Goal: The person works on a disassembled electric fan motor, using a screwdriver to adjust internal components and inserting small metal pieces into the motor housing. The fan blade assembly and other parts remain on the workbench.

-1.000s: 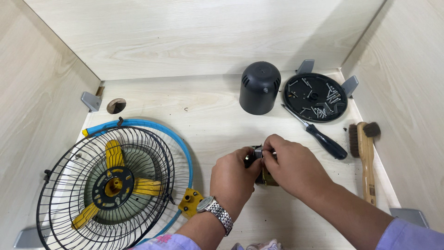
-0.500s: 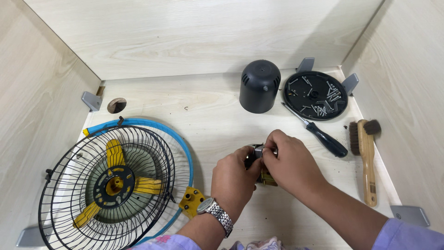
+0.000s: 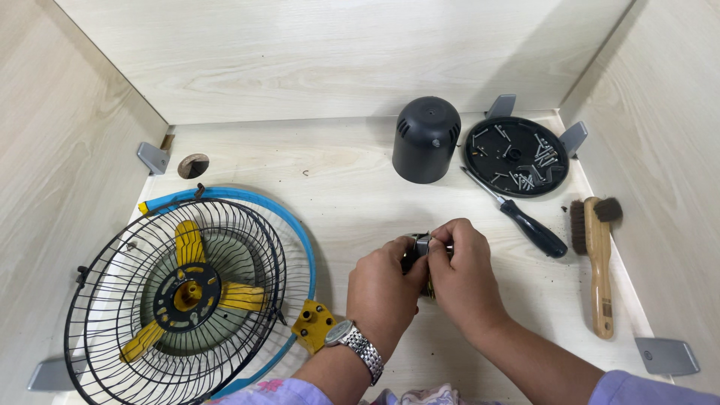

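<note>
Currently we note both hands, left hand (image 3: pixel 386 281) & right hand (image 3: pixel 465 274), pinching a small dark metal part (image 3: pixel 417 244) above the bench (image 3: pixel 345 187). Step: fitting/loosening by fingertip. Next move needs a firm, steady grip.

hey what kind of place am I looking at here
Probably a small repair or assembly bench, boxed in by pale wood panels. A dismantled fan with its wire guard, a screwdriver and a black tray of loose screws point to that.

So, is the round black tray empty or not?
Not empty. The round black tray holds many loose silver screws, spread over its inside.
</note>
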